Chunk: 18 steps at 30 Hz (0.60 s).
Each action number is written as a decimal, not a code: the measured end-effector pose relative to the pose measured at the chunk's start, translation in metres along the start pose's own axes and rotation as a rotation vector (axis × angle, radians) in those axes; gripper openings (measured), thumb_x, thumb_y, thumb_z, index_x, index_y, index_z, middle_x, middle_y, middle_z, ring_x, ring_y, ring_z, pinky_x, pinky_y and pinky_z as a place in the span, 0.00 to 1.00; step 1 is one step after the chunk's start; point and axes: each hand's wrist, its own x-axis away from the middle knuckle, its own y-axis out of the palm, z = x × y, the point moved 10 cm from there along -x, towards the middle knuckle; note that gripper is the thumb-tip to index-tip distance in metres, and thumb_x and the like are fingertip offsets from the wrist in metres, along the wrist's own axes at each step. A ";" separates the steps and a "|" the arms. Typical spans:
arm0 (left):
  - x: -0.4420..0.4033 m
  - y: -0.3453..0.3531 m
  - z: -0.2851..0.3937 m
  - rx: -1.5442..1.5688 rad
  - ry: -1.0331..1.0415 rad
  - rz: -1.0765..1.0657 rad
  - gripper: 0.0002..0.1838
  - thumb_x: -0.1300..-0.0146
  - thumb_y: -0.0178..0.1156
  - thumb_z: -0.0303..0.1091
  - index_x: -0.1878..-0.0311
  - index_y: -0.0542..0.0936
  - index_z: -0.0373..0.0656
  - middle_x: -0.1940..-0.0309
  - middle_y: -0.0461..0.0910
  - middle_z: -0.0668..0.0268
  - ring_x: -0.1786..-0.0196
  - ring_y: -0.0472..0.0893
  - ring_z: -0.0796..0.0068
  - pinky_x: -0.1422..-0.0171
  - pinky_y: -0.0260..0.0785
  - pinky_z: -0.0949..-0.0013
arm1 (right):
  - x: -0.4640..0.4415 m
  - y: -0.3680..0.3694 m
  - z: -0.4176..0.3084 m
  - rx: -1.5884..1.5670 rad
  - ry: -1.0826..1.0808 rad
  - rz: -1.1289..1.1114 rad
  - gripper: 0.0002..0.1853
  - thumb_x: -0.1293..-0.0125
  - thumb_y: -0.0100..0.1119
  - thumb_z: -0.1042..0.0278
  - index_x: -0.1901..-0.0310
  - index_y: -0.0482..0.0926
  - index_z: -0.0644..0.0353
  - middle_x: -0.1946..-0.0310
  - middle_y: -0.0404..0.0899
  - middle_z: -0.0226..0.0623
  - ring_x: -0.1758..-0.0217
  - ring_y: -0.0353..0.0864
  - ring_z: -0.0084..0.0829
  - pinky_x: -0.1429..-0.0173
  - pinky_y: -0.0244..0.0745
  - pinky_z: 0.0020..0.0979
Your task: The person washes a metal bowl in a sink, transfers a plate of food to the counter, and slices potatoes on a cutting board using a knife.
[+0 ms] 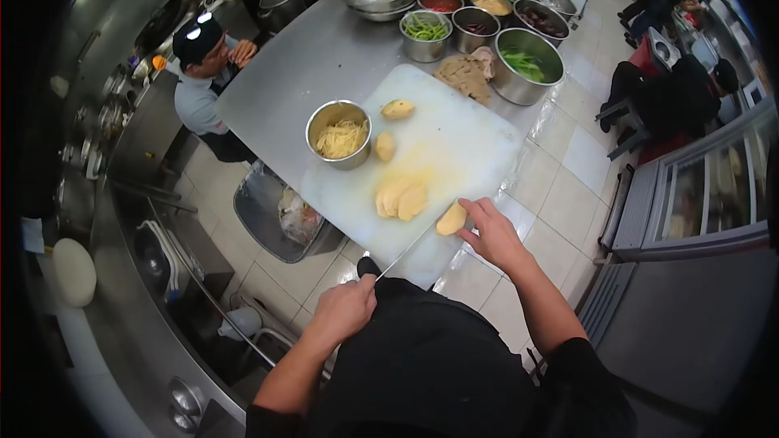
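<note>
My left hand [347, 308] is closed around the handle of a knife [403, 253], its thin blade seen nearly edge-on and reaching over the near part of the white cutting board [479, 138]. Between the thumb and fingers of my right hand [492, 235] is a cut piece of peeled potato [452, 219], close to the knife's tip. Left of it, a fanned stack of potato slices [402, 198] lies on the board. Two more potato pieces [385, 146] rest farther up. A steel pot [312, 134] of pale yellow shreds stands at the board's left edge.
Steel bowls [426, 53] of cut vegetables and sauces crowd the table's far end, beside a brown crumpled cloth-like thing [464, 79]. A grey bin [253, 227] stands below the left edge. Someone [199, 89] is at the table's left; others [669, 89] are at the right.
</note>
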 end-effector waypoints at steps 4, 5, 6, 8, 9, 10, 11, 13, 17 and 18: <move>0.003 0.007 -0.010 0.059 -0.002 -0.011 0.09 0.27 0.53 0.36 0.52 0.74 0.41 0.67 0.84 0.50 0.61 0.84 0.43 0.54 0.76 0.43 | 0.000 0.001 -0.009 -0.061 -0.158 0.185 0.25 0.38 0.74 0.70 0.40 0.77 0.57 0.46 0.77 0.41 0.49 0.83 0.46 0.49 0.82 0.41; 0.003 0.007 -0.011 0.073 -0.002 -0.014 0.09 0.27 0.53 0.36 0.51 0.74 0.41 0.67 0.84 0.50 0.61 0.84 0.43 0.54 0.76 0.43 | 0.000 0.000 -0.015 -0.068 -0.215 0.223 0.24 0.39 0.74 0.71 0.42 0.78 0.58 0.46 0.77 0.42 0.48 0.83 0.45 0.49 0.82 0.40; 0.004 0.007 -0.012 0.073 -0.010 -0.019 0.09 0.27 0.53 0.36 0.51 0.74 0.41 0.67 0.84 0.50 0.61 0.84 0.43 0.54 0.76 0.43 | -0.003 -0.002 -0.022 -0.074 -0.273 0.260 0.23 0.40 0.75 0.73 0.43 0.78 0.58 0.46 0.76 0.42 0.48 0.82 0.45 0.48 0.82 0.40; 0.006 0.006 -0.014 0.074 -0.026 -0.027 0.10 0.27 0.53 0.36 0.50 0.74 0.41 0.66 0.84 0.50 0.60 0.84 0.43 0.54 0.76 0.44 | -0.008 -0.002 -0.032 -0.086 -0.335 0.294 0.22 0.41 0.75 0.75 0.46 0.79 0.59 0.46 0.76 0.43 0.47 0.82 0.45 0.47 0.82 0.39; 0.007 0.005 -0.013 0.100 -0.032 -0.029 0.11 0.28 0.54 0.36 0.49 0.74 0.41 0.66 0.84 0.49 0.60 0.84 0.42 0.54 0.76 0.43 | -0.011 -0.001 -0.035 -0.091 -0.340 0.290 0.21 0.41 0.76 0.75 0.47 0.80 0.59 0.46 0.76 0.43 0.47 0.81 0.46 0.46 0.82 0.39; 0.008 0.005 -0.013 0.125 -0.037 -0.031 0.11 0.28 0.55 0.35 0.48 0.75 0.40 0.65 0.84 0.48 0.59 0.84 0.41 0.53 0.75 0.43 | -0.013 0.001 -0.038 -0.097 -0.345 0.286 0.21 0.42 0.76 0.76 0.48 0.80 0.60 0.46 0.76 0.44 0.46 0.81 0.46 0.46 0.81 0.39; 0.008 0.003 -0.013 0.150 -0.043 -0.032 0.12 0.29 0.55 0.35 0.47 0.75 0.39 0.64 0.84 0.46 0.58 0.83 0.40 0.53 0.75 0.43 | -0.014 0.004 -0.036 -0.099 -0.335 0.294 0.21 0.42 0.76 0.76 0.48 0.80 0.60 0.45 0.76 0.44 0.45 0.80 0.46 0.44 0.81 0.39; 0.009 0.001 -0.011 0.131 -0.050 -0.033 0.10 0.28 0.54 0.35 0.50 0.74 0.40 0.66 0.84 0.48 0.59 0.84 0.42 0.52 0.76 0.44 | -0.016 0.011 -0.031 -0.101 -0.314 0.310 0.22 0.44 0.77 0.77 0.48 0.80 0.60 0.44 0.76 0.45 0.43 0.80 0.46 0.42 0.80 0.40; 0.011 0.001 -0.018 0.118 -0.095 -0.048 0.13 0.28 0.54 0.35 0.46 0.75 0.39 0.63 0.84 0.47 0.57 0.83 0.40 0.51 0.75 0.43 | -0.021 0.020 -0.041 -0.126 -0.337 0.342 0.22 0.46 0.77 0.77 0.49 0.80 0.61 0.45 0.77 0.47 0.44 0.80 0.48 0.42 0.80 0.40; 0.011 0.001 -0.019 0.132 -0.098 -0.058 0.13 0.27 0.54 0.35 0.46 0.75 0.40 0.62 0.84 0.47 0.57 0.84 0.40 0.51 0.75 0.44 | -0.022 0.021 -0.044 -0.130 -0.348 0.353 0.22 0.46 0.77 0.77 0.49 0.79 0.61 0.45 0.77 0.47 0.44 0.80 0.48 0.42 0.80 0.40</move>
